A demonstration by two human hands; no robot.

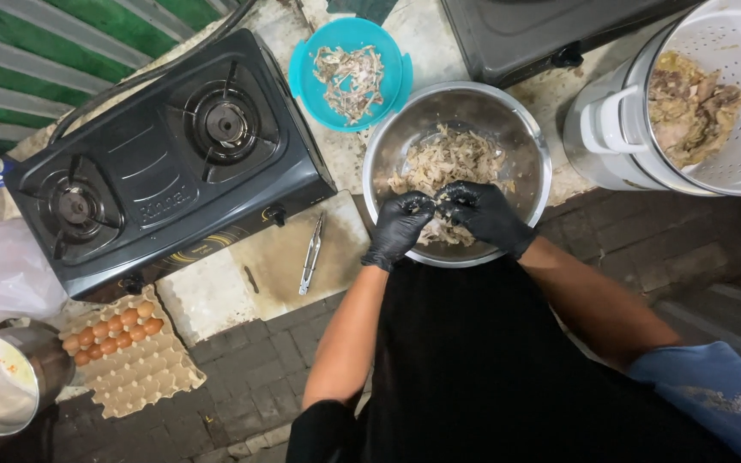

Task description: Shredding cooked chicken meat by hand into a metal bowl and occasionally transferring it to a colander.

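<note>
I had both black-gloved hands over the round stainless-steel bowl (521, 129) on the counter (285, 257). My left hand (400, 225) pinched a scrap of the pale shredded meat (452, 159) between fingertips, and my right hand (484, 210) pinched another scrap just beside it, the two nearly touching above the near rim. A teal plastic bowl of scraps (306, 81) sat just behind, a black two-burner gas stove (165, 163) to the left, metal tongs (311, 255) near its front corner.

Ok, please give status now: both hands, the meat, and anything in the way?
Left hand and right hand, black gloves, both pinching shredded meat over steel bowl. Nothing between them.
</note>
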